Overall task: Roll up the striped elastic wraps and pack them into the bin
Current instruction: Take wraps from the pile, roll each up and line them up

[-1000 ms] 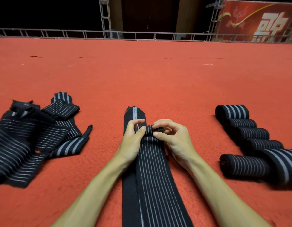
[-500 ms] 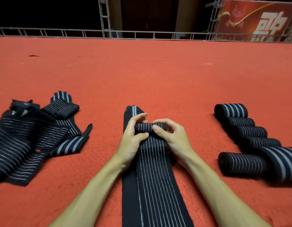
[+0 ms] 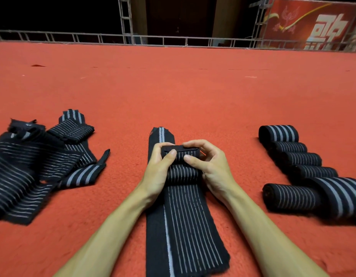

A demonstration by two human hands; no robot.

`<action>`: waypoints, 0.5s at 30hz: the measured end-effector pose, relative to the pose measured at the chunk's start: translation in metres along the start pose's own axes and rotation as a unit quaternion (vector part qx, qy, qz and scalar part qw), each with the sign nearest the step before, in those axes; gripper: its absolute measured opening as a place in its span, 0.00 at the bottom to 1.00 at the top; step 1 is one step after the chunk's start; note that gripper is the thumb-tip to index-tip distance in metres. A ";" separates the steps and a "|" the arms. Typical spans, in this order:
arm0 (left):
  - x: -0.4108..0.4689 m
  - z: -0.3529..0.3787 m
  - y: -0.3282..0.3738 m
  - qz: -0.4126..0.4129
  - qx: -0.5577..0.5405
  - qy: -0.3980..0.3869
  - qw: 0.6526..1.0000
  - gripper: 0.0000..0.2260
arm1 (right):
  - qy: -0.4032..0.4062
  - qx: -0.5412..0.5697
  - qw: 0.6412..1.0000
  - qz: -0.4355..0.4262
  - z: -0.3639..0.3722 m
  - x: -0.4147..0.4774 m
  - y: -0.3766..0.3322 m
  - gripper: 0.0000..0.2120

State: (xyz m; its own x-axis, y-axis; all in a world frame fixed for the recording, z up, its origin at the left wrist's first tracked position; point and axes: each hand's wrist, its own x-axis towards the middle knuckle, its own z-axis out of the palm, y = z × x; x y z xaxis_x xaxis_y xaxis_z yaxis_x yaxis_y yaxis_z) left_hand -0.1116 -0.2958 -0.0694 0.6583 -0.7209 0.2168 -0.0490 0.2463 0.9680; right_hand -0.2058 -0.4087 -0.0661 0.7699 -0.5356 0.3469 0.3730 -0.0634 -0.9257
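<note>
The wrap [image 3: 185, 226] before you: matt black woven elastic cloth, ribbed with pale grey stripes, near edge frayed. The rolled wraps [image 3: 279, 133] and loose pile [image 3: 23, 176]: same cloth. Your carpet [image 3: 173, 92]: red, napped, rough. Far railing [image 3: 163, 40]: dull grey metal.

Bottom edge cuts the flat wrap [image 3: 185, 226]. Under it sits a second strip [image 3: 155, 226], mostly covered, probably a separate wrap. Both ends of the roll [image 3: 181, 154] are hidden by the left hand [image 3: 157, 172] and right hand [image 3: 211, 168]. The loose pile [image 3: 17, 176] is clipped at the left edge; its layers overlap, so the count is unclear. The biggest roll [image 3: 340, 196] is clipped at the right edge. The banner [image 3: 316, 25] is cropped and unreadable.
</note>
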 end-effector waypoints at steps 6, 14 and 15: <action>0.000 -0.005 0.001 0.017 -0.037 -0.014 0.999 0.11 | 0.053 -0.147 0.988 0.006 0.002 0.001 0.003 0.09; 0.001 -0.005 -0.001 0.021 -0.025 -0.037 0.999 0.13 | 0.073 -0.100 0.991 0.052 0.004 0.001 0.002 0.08; 0.001 -0.005 -0.001 0.018 -0.021 -0.040 0.999 0.13 | 0.073 -0.088 0.992 0.057 0.003 0.001 0.002 0.07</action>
State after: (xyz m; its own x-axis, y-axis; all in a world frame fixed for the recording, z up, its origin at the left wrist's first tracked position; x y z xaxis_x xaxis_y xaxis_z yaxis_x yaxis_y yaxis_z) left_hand -0.1076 -0.2936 -0.0709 0.5949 -0.7598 0.2621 -0.0392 0.2983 0.9537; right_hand -0.2023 -0.4069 -0.0671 0.7140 -0.6629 0.2254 0.1819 -0.1353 -0.9740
